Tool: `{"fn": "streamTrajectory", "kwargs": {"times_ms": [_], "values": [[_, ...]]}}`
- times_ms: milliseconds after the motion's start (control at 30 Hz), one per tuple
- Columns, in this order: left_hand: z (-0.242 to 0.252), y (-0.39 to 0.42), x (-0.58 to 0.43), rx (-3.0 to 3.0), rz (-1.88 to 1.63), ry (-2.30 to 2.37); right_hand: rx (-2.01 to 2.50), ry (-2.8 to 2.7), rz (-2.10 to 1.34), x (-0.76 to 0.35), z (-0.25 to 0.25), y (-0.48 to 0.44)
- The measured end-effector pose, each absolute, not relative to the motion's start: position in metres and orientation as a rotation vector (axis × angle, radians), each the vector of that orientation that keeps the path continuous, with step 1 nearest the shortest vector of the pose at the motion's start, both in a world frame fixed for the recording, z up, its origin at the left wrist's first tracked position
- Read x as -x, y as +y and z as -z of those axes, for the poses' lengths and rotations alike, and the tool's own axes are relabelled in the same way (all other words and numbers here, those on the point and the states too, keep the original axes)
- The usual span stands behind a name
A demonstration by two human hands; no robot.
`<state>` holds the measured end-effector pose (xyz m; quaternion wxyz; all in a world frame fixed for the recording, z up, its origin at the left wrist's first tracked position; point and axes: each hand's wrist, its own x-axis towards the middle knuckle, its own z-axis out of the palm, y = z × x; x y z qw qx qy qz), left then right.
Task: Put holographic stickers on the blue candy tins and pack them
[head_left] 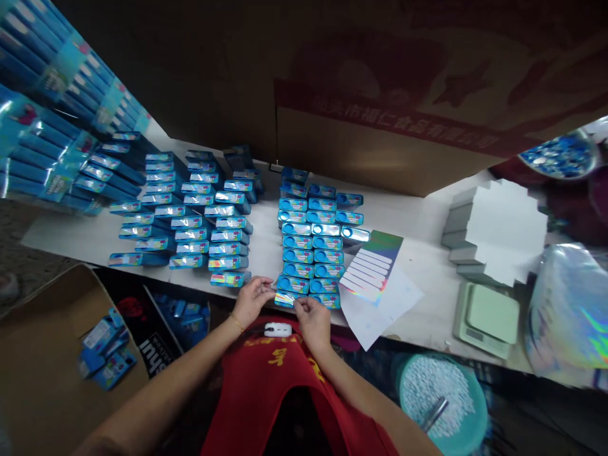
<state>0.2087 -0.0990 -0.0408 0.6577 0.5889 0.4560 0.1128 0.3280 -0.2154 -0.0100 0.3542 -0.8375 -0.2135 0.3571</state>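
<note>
"How is the grip looking?"

"Narrow. The right hand (313,322) is bringing thumb and fingertips close together on the right end of a small blue box (287,300). It's touching the box there, but I can't tell whether it's pinching anything."

"And the left hand (255,299)?"

"Its thumb and forefinger are nearly meeting, just beside the box's left end. Whether they're touching it or holding something thin, I can't tell."

"Where is that box sitting?"

"Right by the near edge of the bench (261,231), heading a column of similar boxes (297,242) that's running back toward the far edge. Its upward face is shining in rainbow colours."

"What's lying to the right?"

"A glossy sheet with white strips (368,272) is overlapping a white paper (387,310), and one corner of that paper is poking over the near edge. Farther right, a pale green scale (489,316) is resting by the near edge, with a stack of white cards (503,228) behind it."

"And leftward?"

"More blue boxes (228,248) are standing in columns toward the left end. A large carton (351,142) is looming along the far edge."
</note>
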Motion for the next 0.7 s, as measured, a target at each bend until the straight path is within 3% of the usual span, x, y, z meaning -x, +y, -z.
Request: {"fn": "streamTrajectory", "kwargs": {"times_ms": [167,300,433,500,600,700], "values": [[0.058,-0.106,-0.204,-1.248,-0.278,1.036,2.484,-1.011,-0.852,-0.337,0.002,-0.223],[0.070,-0.109,-0.200,-1.300,-0.224,1.076,2.478,-1.686,-0.844,-0.340,-0.004,-0.228],[0.059,-0.100,-0.203,-1.475,-0.275,1.212,2.386,-1.918,-0.814,-0.353,-0.015,-0.231],[0.042,-0.095,-0.210,-1.567,-0.331,1.240,2.253,-1.780,-0.624,-0.375,-0.024,-0.238],[0.010,-0.092,-0.237,-1.696,-0.355,1.092,2.236,-1.097,-0.167,-0.424,-0.028,-0.254],[-0.013,-0.100,-0.284,-1.713,-0.259,0.827,2.112,-0.332,-0.247,-0.471,-0.014,-0.263]]}}
